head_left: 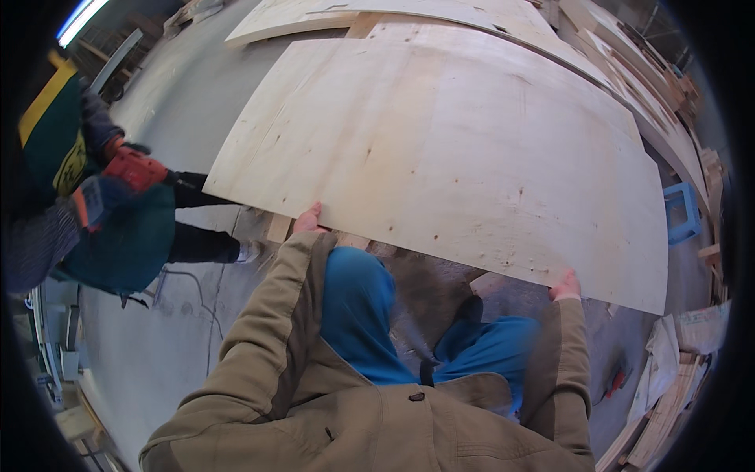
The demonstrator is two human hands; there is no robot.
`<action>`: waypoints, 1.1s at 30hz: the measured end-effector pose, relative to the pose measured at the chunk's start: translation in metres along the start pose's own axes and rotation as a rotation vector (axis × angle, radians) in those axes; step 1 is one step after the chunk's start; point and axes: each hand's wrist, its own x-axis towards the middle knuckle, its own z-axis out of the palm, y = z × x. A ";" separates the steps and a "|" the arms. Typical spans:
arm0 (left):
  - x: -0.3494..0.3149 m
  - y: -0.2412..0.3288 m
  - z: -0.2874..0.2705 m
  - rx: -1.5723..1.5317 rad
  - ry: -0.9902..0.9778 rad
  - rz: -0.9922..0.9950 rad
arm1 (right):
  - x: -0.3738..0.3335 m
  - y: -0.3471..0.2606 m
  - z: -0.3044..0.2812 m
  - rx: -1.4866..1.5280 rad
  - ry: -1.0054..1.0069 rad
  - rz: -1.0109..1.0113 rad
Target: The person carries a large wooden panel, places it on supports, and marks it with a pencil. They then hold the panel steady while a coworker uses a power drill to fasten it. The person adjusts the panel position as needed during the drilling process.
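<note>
A large pale plywood sheet [440, 149] with small knots stretches out in front of me. My left hand [309, 219] grips its near edge left of the middle, thumb on top and the other fingers hidden below. Farther right along the same edge, my right hand [565, 286] holds the sheet in the same way, its lower fingers out of sight. The sheet's near edge lies just past my knees. Wooden pieces [351, 240] show under it next to my left hand.
At the left stands a person in a green apron [130, 244], holding a red power tool [135, 167]. More plywood [299, 22] lies beyond the sheet. A blue plastic crate [683, 213] stands at right, above wood strips [664, 409] and a whitish sack [654, 362]. A cable [208, 303] runs over the floor.
</note>
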 end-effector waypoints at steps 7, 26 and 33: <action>0.007 -0.002 -0.006 -0.007 0.022 -0.008 | -0.003 -0.002 0.006 -0.002 0.149 -0.024; -0.026 0.005 0.019 -0.046 0.044 -0.040 | -0.002 -0.004 0.000 -0.033 0.132 -0.023; -0.032 0.005 0.023 -0.046 0.078 -0.034 | -0.008 -0.004 0.005 -0.009 0.168 -0.038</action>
